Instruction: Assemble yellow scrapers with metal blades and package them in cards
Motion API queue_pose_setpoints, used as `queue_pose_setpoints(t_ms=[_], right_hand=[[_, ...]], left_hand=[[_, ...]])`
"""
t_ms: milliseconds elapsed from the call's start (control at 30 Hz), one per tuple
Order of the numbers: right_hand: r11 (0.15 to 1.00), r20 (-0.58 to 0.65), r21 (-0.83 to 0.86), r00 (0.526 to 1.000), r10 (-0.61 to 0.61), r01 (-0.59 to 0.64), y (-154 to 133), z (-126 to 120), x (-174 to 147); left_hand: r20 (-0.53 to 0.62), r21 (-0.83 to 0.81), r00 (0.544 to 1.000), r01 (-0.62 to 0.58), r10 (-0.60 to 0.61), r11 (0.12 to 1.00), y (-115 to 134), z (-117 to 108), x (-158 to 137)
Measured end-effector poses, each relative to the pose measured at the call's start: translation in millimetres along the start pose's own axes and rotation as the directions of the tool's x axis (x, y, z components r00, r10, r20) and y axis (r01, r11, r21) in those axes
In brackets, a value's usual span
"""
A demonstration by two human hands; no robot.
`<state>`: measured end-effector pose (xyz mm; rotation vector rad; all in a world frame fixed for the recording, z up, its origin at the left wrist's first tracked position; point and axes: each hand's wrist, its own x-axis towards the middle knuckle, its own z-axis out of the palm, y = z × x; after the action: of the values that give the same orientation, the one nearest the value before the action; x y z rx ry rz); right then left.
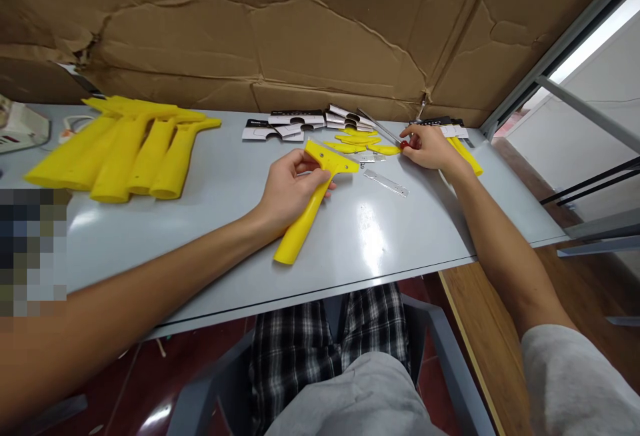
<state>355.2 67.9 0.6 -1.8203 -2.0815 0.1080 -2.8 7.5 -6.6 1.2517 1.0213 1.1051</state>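
Observation:
My left hand (295, 186) is closed around the upper handle of a yellow scraper (306, 219), whose wide head points away from me and shows two screws. At the back right, my right hand (429, 146) has its fingers on the red handle of a screwdriver (385, 131); the long metal shaft points to the back left. Beneath and beside that shaft lie several loose yellow scraper head pieces (357, 139). A flat metal blade (386, 183) rests on the table between my hands, with another metal strip (371, 157) just behind it.
Several yellow scraper bodies (135, 149) are piled on the left of the grey table (225, 256). White and black cards (295, 123) lie along the back, below a cardboard wall (250, 36). More yellow pieces (467, 156) sit behind my right wrist. A white device (20, 123) stands far left.

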Motion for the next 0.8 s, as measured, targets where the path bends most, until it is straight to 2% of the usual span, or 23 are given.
queue_pose_setpoints(t_ms=[267, 533, 800], right_hand=[[0.999, 0.013, -0.039, 1.0, -0.005, 0.005, -0.6, -0.2, -2.1], [0.996, -0.032, -0.058, 0.997, 0.066, -0.068, -6.9, 1.8, -4.4], [0.996, -0.065, -0.052, 0.996, 0.064, -0.068, -7.5, 6.5, -2.1]], left_hand=[[0.002, -0.011, 1.0, -0.006, 0.006, 1.0, 0.8, 0.5, -0.1], [0.003, 0.006, 1.0, -0.01, 0.01, 1.0, -0.1, 0.2, 0.2], [0.001, 0.002, 1.0, -0.004, 0.004, 1.0, 0.9, 0.7, 0.3]])
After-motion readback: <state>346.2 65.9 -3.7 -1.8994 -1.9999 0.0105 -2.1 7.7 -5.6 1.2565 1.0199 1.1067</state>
